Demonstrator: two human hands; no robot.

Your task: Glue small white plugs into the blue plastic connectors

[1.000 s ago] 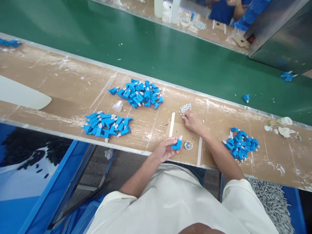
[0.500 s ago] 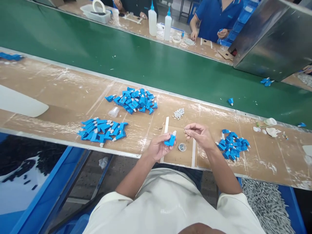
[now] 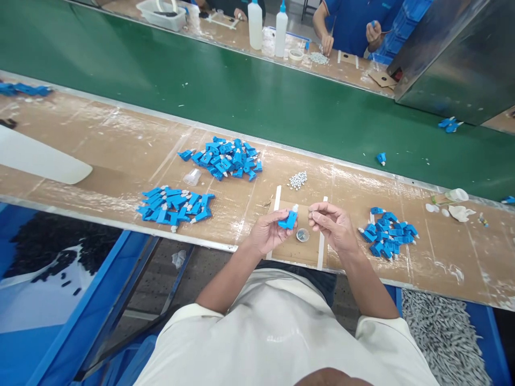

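Left hand (image 3: 269, 231) gripping blue connector (image 3: 289, 220), right hand (image 3: 333, 225) pinched (contents too small)

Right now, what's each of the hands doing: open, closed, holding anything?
Left hand: closed on a blue plastic part.
Right hand: fingertips pinched together; whether something small is between them cannot be told.

A green conveyor belt (image 3: 249, 96) runs between two brown worktops — on the far one stand two white squeeze bottles (image 3: 267, 24) and a clear tray (image 3: 161, 13), where a co-worker in a blue shirt (image 3: 354, 21) sits beside a steel housing (image 3: 454, 59).
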